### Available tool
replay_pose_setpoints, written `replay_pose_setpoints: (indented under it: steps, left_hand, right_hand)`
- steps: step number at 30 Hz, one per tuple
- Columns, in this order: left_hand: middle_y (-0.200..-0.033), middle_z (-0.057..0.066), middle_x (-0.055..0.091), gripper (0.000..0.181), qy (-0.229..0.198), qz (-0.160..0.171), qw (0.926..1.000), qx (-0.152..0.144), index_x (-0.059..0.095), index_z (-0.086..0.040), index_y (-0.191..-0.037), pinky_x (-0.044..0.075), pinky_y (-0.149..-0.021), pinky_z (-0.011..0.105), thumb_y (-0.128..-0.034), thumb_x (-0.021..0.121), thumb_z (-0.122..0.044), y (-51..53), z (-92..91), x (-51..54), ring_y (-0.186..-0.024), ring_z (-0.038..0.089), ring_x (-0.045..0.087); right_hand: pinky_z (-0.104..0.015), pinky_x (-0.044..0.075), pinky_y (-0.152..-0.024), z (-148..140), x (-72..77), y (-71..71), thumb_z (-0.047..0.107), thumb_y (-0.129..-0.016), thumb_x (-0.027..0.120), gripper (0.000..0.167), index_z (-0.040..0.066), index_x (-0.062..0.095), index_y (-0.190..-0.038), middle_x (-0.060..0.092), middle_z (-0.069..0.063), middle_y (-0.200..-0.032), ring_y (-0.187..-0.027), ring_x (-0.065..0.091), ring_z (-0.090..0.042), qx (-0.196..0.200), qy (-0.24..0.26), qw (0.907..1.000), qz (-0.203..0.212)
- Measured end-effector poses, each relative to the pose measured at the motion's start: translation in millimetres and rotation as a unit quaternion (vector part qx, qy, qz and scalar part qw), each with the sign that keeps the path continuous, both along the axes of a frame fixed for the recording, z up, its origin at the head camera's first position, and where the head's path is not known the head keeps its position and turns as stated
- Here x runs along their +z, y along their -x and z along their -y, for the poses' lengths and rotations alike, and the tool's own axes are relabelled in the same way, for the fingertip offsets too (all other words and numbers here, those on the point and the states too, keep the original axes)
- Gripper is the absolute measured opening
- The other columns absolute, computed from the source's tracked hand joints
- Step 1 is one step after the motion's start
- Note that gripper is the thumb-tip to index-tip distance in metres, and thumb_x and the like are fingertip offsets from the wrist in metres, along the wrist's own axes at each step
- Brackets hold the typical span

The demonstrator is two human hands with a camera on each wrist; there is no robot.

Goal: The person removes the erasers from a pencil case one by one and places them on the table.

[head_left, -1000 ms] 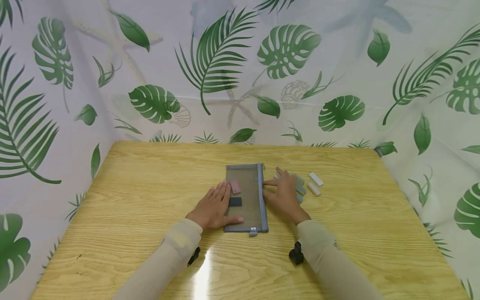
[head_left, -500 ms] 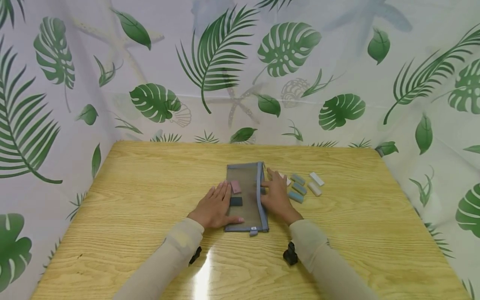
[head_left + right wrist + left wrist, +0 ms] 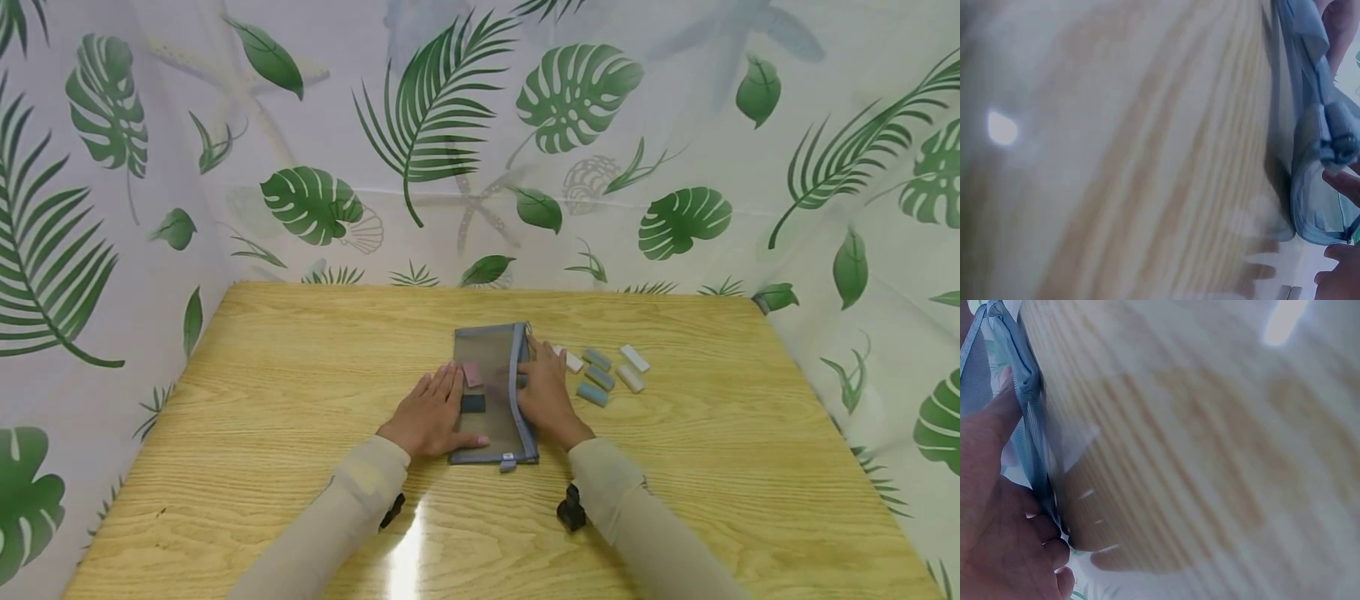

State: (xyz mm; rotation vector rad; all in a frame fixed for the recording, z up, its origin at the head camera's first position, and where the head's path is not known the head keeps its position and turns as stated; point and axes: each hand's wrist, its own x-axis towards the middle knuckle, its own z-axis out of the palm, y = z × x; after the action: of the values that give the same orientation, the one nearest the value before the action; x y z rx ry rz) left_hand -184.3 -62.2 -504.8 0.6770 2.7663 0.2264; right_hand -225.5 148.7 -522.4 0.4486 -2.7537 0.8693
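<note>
A grey-blue mesh zip pouch [image 3: 491, 350] lies on the table, its zipped edge on the right. Through the mesh show a pink block [image 3: 471, 374] and a dark navy block [image 3: 473, 403], eraser-like in shape. My left hand [image 3: 426, 414] rests flat on the pouch's left side, thumb stretched across the mesh. Some fingers of my right hand [image 3: 546, 392] reach into the gaping mouth on the right side. A small bluish piece [image 3: 522, 379] shows at those fingers; their grip is partly hidden. In the right wrist view the pouch opening [image 3: 1310, 234] gapes around a fingertip.
Right of the pouch lie several small blocks: a white one [image 3: 572, 360], blue-grey ones [image 3: 592, 394], another white one [image 3: 634, 358] and a beige one [image 3: 630, 378]. A leaf-print cloth [image 3: 450, 125] stands behind the wooden table [image 3: 315, 333].
My right hand has moved left from beside the blocks into the pouch's mouth. The pouch's right edge now bows open, and the blocks it covered show again. My left hand stays put.
</note>
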Motion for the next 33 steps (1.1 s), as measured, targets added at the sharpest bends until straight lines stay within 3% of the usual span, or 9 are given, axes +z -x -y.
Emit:
replay_pose_setpoints:
  steps: [5, 12, 18, 33]
  left_hand:
    - [-0.168, 0.019, 0.003, 0.109, 0.002, 0.006, 1.0, 0.002, 0.007, 0.002, -0.161, 0.007, -0.125, 0.046, -0.094, 0.049, -0.073, 1.2, 0.2, 1.2, -0.155, 0.031, 0.003]
    - [-0.168, 0.019, 0.003, 0.109, -0.002, 0.019, 0.9998, 0.005, 0.008, 0.002, -0.161, 0.007, -0.125, 0.046, -0.094, 0.051, -0.072, 1.5, -0.2, 6.5, -0.155, 0.03, 0.003]
    - [-0.168, 0.018, 0.002, 0.109, 0.001, 0.029, 0.9996, 0.005, 0.007, 0.001, -0.162, 0.006, -0.125, 0.045, -0.0936, 0.051, -0.072, 1.4, -1.1, 13.0, -0.156, 0.029, 0.002]
    - [-0.168, 0.017, 0.003, 0.108, -0.001, 0.031, 0.9995, 0.005, 0.008, 0.001, -0.162, 0.007, -0.125, 0.044, -0.0939, 0.051, -0.071, 0.6, -0.9, 16.7, -0.156, 0.029, 0.003]
  right_hand:
    - [-0.075, 0.011, -0.113, 5, 1.6, 0.7, 0.003, -0.082, 0.071, 0.015, -0.004, 0.08, -0.093, 0.043, -0.035, -0.148, -0.137, 0.034, -0.06, -0.006, -0.011, 0.9998, 0.018]
    - [-0.075, 0.012, -0.113, 10, 9.5, -1.4, -0.008, -0.08, 0.06, 0.018, -0.007, 0.077, -0.086, 0.044, -0.035, -0.147, -0.137, 0.036, -0.06, -0.012, -0.019, 0.9995, 0.023]
    - [-0.075, 0.013, -0.113, 11, 13.3, -0.9, -0.008, -0.081, 0.061, 0.019, -0.007, 0.078, -0.089, 0.045, -0.035, -0.147, -0.137, 0.036, -0.059, -0.023, -0.03, 0.9988, 0.031]
    - [-0.075, 0.015, -0.113, 17, 10.8, -1.2, -0.009, -0.087, 0.054, 0.02, -0.011, 0.074, -0.084, 0.047, -0.034, -0.145, -0.135, 0.036, -0.061, -0.049, -0.055, 0.997, 0.023]
